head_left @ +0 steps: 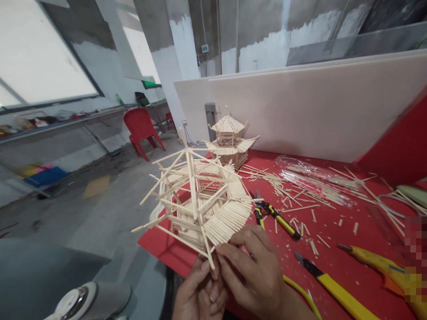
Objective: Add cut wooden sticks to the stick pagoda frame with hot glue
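A pagoda model of thin wooden sticks (191, 186) stands on the red table in front of me, its upper roof an open frame and its lower roof (230, 218) covered with sticks laid side by side. My left hand (202, 289) is closed at the near lower corner, its thumb and fingers round the end of a roof stick. Just to the right, my right hand (256, 271) is pinched close to the same corner; what lies between its fingertips is mostly hidden. Something pink shows between its fingers.
Behind stands a finished-looking stick pagoda (228, 138). Loose sticks (276, 182) and a plastic bag of sticks (310, 178) lie right of it. Nearby are yellow-black pliers (280, 220), a yellow-handled cutter (336, 284) and a yellow glue gun (376, 262). A flask (96, 300) lies at lower left.
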